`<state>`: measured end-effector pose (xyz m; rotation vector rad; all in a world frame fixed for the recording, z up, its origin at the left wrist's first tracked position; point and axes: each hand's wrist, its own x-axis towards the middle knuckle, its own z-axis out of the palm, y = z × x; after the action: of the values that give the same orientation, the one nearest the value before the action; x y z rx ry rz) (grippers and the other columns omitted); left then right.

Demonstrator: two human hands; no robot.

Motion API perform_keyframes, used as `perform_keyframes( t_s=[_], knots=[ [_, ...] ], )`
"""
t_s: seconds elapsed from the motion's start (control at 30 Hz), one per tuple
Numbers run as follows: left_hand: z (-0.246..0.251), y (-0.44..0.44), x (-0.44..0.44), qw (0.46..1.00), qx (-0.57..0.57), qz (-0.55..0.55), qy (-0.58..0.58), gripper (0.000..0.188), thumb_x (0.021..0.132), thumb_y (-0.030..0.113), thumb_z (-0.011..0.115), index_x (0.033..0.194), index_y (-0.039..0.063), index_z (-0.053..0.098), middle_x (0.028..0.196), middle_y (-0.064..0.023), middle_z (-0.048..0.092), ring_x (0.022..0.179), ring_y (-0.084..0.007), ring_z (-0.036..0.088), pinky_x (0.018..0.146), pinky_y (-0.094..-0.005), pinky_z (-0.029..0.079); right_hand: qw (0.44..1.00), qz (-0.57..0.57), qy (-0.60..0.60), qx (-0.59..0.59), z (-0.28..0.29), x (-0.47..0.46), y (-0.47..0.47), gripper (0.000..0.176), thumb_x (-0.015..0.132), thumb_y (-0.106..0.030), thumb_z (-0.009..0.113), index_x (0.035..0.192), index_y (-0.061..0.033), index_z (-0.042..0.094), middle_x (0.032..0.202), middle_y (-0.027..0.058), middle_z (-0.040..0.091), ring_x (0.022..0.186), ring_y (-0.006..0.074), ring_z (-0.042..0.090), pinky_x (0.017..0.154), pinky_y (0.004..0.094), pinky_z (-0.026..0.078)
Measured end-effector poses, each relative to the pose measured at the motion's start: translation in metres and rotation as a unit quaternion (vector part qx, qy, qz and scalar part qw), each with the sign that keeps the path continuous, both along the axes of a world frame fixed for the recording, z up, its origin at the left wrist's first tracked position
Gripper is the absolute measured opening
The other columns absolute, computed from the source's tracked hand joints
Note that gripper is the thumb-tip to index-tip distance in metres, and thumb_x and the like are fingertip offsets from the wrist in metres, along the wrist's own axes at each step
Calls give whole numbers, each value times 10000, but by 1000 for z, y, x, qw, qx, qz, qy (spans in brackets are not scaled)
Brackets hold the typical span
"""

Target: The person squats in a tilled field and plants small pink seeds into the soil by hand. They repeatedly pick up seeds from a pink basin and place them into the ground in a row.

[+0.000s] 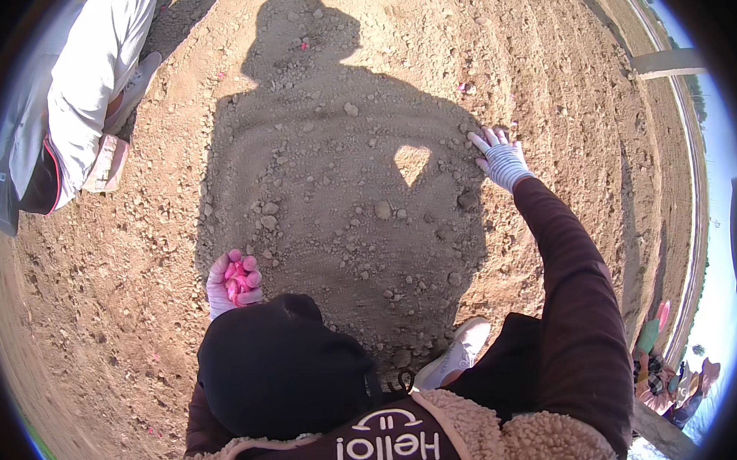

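My left hand (229,285), in a pale glove with bare, pink-stained fingertips, is curled palm up around several bright pink clove-shaped pieces (240,283). It is low on the left, beside my black-clad knee (282,363). Out to the right, my right hand (502,156) wears a grey-and-white striped fingerless glove. Its palm faces down, fingers apart, with fingertips at the crumbly soil (357,255). No object shows in it, though the underside is hidden. One pink piece (463,88) lies on the ground beyond that hand, and another (304,46) lies farther ahead.
At the upper left another person in white trousers (85,88) is close by, with shoes (134,92) on the soil. My white shoe (457,352) is between my knees. Small clods (382,209) dot the ground. Several people (671,383) are at the far right, near a pale track (684,117).
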<state>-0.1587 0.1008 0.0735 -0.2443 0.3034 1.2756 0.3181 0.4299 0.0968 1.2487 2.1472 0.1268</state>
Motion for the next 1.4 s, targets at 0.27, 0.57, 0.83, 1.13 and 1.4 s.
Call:
perform_keyframes(
  t_s=[0.27, 0.57, 0.83, 1.13, 1.4],
  knots=[
    [9, 47, 25, 998, -22, -54, -5, 288, 948, 290, 484, 1086, 92, 640, 1041, -158, 629, 853, -290, 622, 473, -271, 474, 977, -156, 15, -145, 61, 153, -62, 637, 820, -143, 604, 1397, -157, 336, 1360, 189, 414, 1165, 371, 507, 948, 423, 445],
    [-16, 192, 22, 937, -131, -244, 210, 285, 896, 358, 588, 916, 76, 622, 865, -130, 667, 606, -256, 644, 337, -242, 449, 824, -448, 158, -309, 102, 205, -378, 314, 755, -69, 588, 1068, -59, 613, 995, 194, 619, 960, 358, 584, 860, 389, 464],
    [-44, 246, -41, 863, -95, -362, 339, 330, 863, 406, 635, 819, 83, 582, 701, -63, 611, 479, -139, 589, 293, -202, 402, 743, -591, 111, -294, 160, 133, -472, 295, 749, -60, 589, 1042, -54, 623, 990, 189, 627, 948, 350, 592, 855, 383, 466],
    [-65, 237, -55, 865, -17, -370, 338, 345, 842, 406, 653, 798, 77, 561, 696, -50, 580, 458, -130, 544, 298, -207, 359, 861, -475, 95, -156, 210, 67, -356, 274, 744, -51, 591, 1014, -47, 634, 984, 182, 636, 934, 340, 602, 849, 377, 468],
    [-58, 241, -63, 883, -36, -339, 323, 333, 848, 388, 648, 760, 76, 573, 659, -41, 593, 438, -120, 550, 297, -212, 367, 940, -324, 99, 38, 192, 40, -159, 256, 738, -42, 592, 989, -42, 644, 979, 176, 644, 921, 331, 610, 845, 371, 470]
  ],
)
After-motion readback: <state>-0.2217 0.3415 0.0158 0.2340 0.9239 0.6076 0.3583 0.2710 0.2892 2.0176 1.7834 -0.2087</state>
